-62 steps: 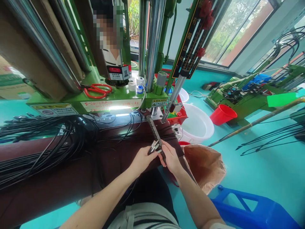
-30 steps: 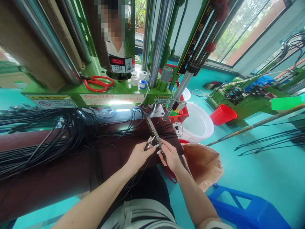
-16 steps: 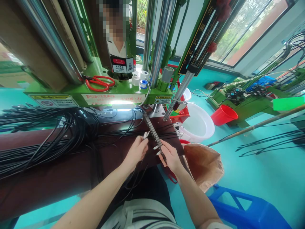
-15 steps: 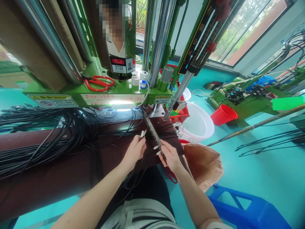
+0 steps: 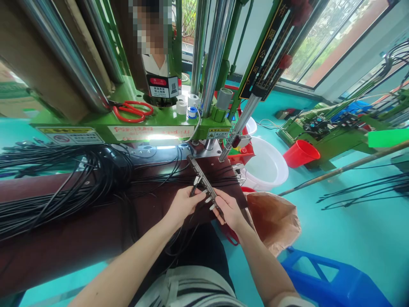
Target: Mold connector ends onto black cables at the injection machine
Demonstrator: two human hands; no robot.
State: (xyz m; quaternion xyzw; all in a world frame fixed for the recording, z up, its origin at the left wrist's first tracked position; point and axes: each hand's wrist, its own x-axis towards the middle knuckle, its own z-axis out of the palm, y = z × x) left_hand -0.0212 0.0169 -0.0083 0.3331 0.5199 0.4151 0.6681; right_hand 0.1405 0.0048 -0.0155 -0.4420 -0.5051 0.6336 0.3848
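My right hand (image 5: 228, 209) grips the lower end of a long, narrow metal bar (image 5: 200, 172) with slots along it, tilted up and to the left over the table. Small silvery connectors (image 5: 209, 201) stick out from the bar's left side near my right fingers. My left hand (image 5: 185, 204) is closed on a black cable with a silvery connector (image 5: 197, 181) at its end, which is against the bar's left edge. Whether that connector is seated in a slot I cannot tell. Black cables (image 5: 182, 236) hang below my left hand over my lap.
A thick bundle of black cables (image 5: 105, 170) lies on the brown table (image 5: 79, 251) at left. The green machine (image 5: 105, 123) stands ahead, with red-handled scissors (image 5: 132, 111) and tape rolls on it. At right are a paper bag (image 5: 275, 221), a white tub (image 5: 266, 166) and a blue stool (image 5: 332, 277).
My left hand has moved right and brought the cable's connector from beside the bar up to its left edge. The bar's far end has shifted slightly left, still in my right hand.
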